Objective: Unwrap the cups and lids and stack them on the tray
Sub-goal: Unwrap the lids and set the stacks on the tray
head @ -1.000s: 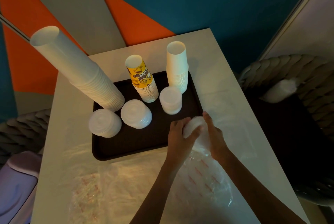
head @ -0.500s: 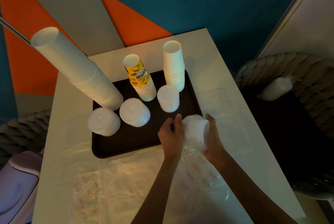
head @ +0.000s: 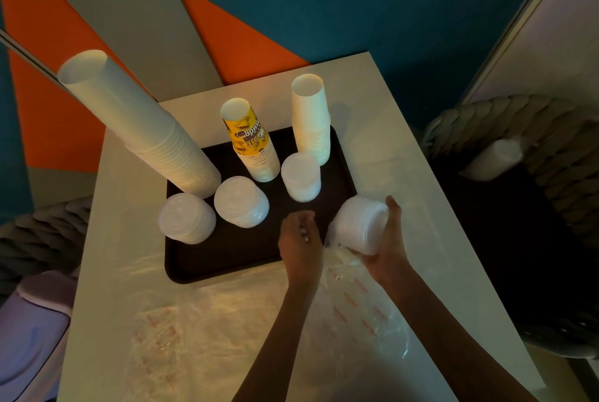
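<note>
Now my right hand (head: 387,249) curls round a tilted stack of lids (head: 359,226), just right of centre in the frame, at the tray's (head: 227,259) lower right corner. My left hand (head: 299,239) hangs just beside it at centre, blurred, fingers loosely bent and gripping nothing. Crumpled wrap (head: 356,314) lies below both hands, toward the lower edge.
</note>
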### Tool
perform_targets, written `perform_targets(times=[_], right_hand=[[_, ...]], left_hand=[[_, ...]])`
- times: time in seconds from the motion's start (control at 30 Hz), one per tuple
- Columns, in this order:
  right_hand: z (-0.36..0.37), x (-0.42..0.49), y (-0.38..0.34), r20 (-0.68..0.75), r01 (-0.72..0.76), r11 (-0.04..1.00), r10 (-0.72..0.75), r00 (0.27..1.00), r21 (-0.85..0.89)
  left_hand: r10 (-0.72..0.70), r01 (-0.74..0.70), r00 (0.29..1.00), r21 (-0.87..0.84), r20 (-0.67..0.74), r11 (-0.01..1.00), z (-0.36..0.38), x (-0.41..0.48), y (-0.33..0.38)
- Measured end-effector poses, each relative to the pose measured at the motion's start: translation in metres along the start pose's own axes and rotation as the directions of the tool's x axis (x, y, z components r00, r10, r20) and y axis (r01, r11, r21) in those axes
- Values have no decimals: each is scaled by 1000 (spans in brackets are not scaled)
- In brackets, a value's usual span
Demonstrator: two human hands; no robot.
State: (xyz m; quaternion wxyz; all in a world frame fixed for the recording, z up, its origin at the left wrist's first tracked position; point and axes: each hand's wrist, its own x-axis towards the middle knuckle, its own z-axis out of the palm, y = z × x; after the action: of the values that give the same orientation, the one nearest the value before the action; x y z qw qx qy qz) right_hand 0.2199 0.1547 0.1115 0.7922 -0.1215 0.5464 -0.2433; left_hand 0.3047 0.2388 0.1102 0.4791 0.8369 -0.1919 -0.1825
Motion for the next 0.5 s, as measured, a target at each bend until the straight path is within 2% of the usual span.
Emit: perform_targets(times=[0.07, 0.13, 0.2, 0.3, 0.5], right_hand=[[-1, 1, -3, -68, 29, 1000, -30, 997, -5], [4, 0, -3, -63, 51, 999, -51, 997, 0], [7, -1, -1, -36, 51, 999, -51, 998, 2], [10, -1, 3, 16, 48, 999, -47, 999, -7], [11, -1, 6, 28, 24, 1000, -23, 999, -14]], left_hand=[[219, -220, 971, -2, -93, 976, -8, 0, 11], [389, -390, 919, 3, -70, 921, -12, -6, 25], [480, -480, 877, 45, -3, 876, -12, -16, 33], [508, -513, 859, 136, 72, 848, -9, -26, 32], [466, -474, 880, 213, 87, 855, -8, -26, 29]])
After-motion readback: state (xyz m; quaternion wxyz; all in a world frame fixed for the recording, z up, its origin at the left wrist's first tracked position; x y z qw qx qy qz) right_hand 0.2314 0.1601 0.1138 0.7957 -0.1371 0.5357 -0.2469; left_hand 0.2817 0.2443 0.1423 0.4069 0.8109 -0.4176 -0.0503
